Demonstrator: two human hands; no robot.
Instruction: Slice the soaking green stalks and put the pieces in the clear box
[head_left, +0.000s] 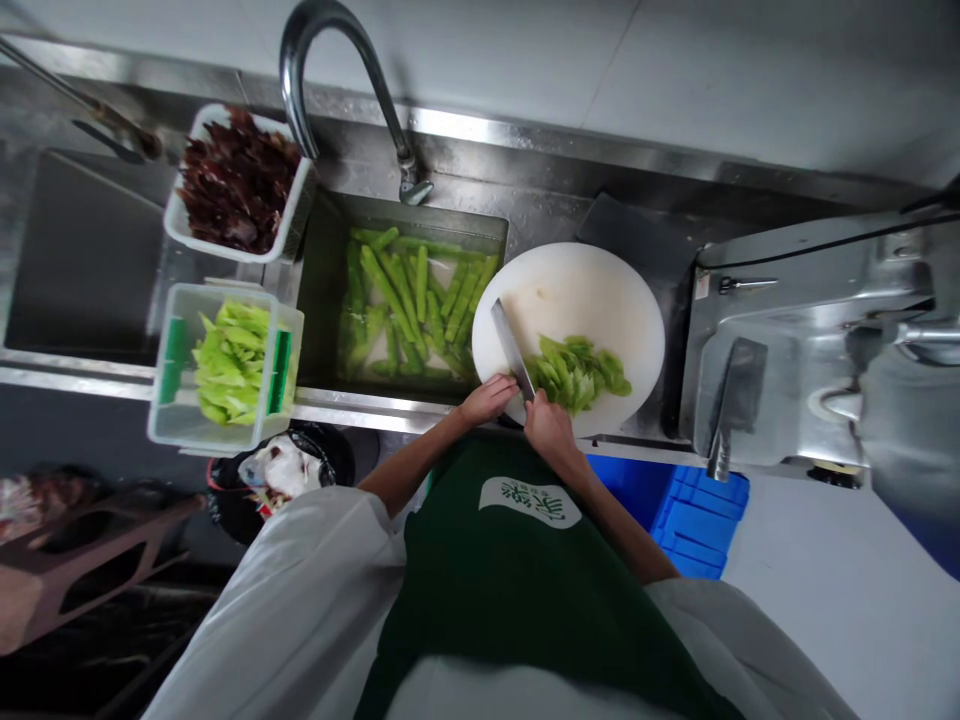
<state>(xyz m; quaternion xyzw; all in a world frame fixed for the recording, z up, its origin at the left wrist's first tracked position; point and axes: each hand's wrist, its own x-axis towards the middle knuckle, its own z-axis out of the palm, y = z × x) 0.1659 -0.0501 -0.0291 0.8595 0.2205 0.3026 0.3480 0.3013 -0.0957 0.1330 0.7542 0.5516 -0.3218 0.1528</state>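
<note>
A round white cutting board [592, 285] lies to the right of the water-filled sink. Sliced green pieces [577, 372] form a pile on its lower half. My right hand [549, 430] is closed round the handle of a knife [512, 345], whose blade points up and to the left over the board. My left hand [489, 398] rests at the board's lower left edge, just left of the blade, its fingers together; whatever lies under them is too small to make out. Peeled green stalks [420, 300] lie in the sink water.
Left of the sink stand a clear container [166, 405] of sliced green pieces and a white basket [182, 235] of dark red leaves. A faucet [367, 60] arches behind. A cleaver [724, 410] rests on the machine at right. Blue crates [694, 520] are below.
</note>
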